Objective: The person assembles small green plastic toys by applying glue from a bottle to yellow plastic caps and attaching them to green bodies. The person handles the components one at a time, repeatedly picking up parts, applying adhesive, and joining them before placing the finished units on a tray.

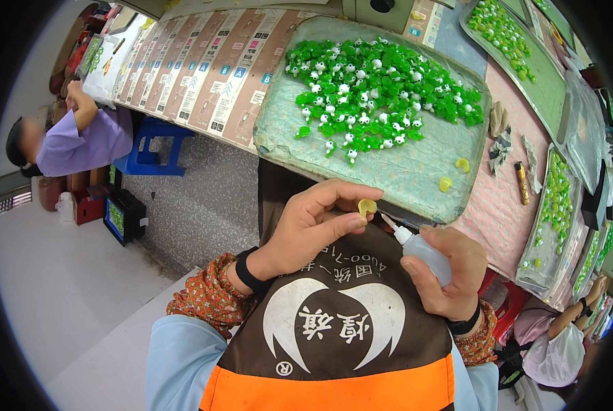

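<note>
Between the thumb and fingertips of my left hand (320, 218) is a small yellow cup-shaped plastic piece (366, 207), its hollow side showing. My right hand (450, 270) grips a translucent white squeeze bottle (426, 255). The bottle's thin nozzle tip points up and left, close to the yellow piece but apart from it. Beyond both hands lies a large tray (289, 147) lined with pale green sheeting. It holds a heap of small green and white plastic figures (381, 89). Two more yellow pieces (462, 164) rest near the tray's right side.
A gold marker-like tube (522, 183) and crumpled scraps (499, 137) lie on the pink table cover right of the tray. More trays of green pieces (553, 198) stand farther right. A person in purple (87, 140) sits at the left near a blue stool (157, 147); another person (556, 342) is at the lower right.
</note>
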The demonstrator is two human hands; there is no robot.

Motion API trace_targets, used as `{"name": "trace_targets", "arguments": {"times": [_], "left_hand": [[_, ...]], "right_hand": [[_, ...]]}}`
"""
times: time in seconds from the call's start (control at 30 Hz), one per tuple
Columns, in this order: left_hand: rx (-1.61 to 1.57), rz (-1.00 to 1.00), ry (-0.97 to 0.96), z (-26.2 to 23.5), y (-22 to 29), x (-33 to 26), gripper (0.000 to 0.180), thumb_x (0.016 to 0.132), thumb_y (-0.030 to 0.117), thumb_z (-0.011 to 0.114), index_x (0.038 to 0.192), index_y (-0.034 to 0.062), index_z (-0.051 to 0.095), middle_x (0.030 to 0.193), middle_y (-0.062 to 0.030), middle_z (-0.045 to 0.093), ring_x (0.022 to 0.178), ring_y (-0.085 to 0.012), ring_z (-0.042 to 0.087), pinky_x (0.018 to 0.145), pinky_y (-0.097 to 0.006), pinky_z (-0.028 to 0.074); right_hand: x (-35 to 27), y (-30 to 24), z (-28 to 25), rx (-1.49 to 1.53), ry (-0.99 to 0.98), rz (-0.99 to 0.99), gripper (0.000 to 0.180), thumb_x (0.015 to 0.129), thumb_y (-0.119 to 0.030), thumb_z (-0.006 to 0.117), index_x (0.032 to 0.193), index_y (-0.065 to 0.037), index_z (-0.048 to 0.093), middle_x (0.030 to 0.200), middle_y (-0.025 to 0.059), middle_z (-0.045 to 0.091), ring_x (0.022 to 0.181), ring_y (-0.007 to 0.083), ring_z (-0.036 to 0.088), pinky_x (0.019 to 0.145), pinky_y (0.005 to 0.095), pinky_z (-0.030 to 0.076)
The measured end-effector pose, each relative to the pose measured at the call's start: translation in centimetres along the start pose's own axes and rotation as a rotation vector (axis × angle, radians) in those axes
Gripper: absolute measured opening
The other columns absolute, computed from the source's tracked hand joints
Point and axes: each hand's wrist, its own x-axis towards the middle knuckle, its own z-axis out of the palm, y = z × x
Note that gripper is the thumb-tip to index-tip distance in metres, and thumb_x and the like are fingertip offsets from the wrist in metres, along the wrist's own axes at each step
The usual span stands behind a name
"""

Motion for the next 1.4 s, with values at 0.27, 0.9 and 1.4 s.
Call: {"name": "trace_targets", "arguments": {"times": [0.27, 0.9, 1.4], "left_hand": [[0.036, 0.024, -0.005, 0.1, -0.1, 0.2, 0.037, 0.098, 0.001, 0.061, 0.134, -0.0014, 0.056, 0.124, -0.0108, 0.062, 0.114, -0.0177, 0.063, 0.095, -0.031, 0.056], [-0.372, 0.019, -0.048, -0.6, -1.4, 0.6, 0.038, 0.096, 0.004, 0.065, 0.133, 0.002, 0.057, 0.12, -0.0104, 0.065, 0.106, -0.0184, 0.067, 0.089, -0.033, 0.06], [-0.465, 0.057, -0.034, -0.6, -1.9, 0.8, 0.038, 0.094, 0.006, 0.068, 0.131, 0.0015, 0.059, 0.114, -0.0084, 0.064, 0.101, -0.017, 0.068, 0.086, -0.035, 0.062]], "right_hand": [[0.0, 0.0, 0.1, 0.012, 0.001, 0.014, 0.042, 0.073, -0.01, 0.086, 0.105, 0.003, 0.064, 0.08, 0.0152, 0.068, 0.059, 0.0283, 0.064, 0.052, 0.0356, 0.049], [-0.3, 0.1, -0.5, 0.125, 0.004, -0.017, 0.046, 0.075, -0.013, 0.086, 0.111, 0.003, 0.061, 0.084, 0.0173, 0.07, 0.057, 0.0255, 0.064, 0.051, 0.0336, 0.048], [0.3, 0.0, 0.3, 0.111, 0.031, -0.051, 0.047, 0.073, -0.013, 0.087, 0.11, 0.002, 0.061, 0.082, 0.0157, 0.069, 0.056, 0.0263, 0.062, 0.05, 0.0344, 0.046]]}}
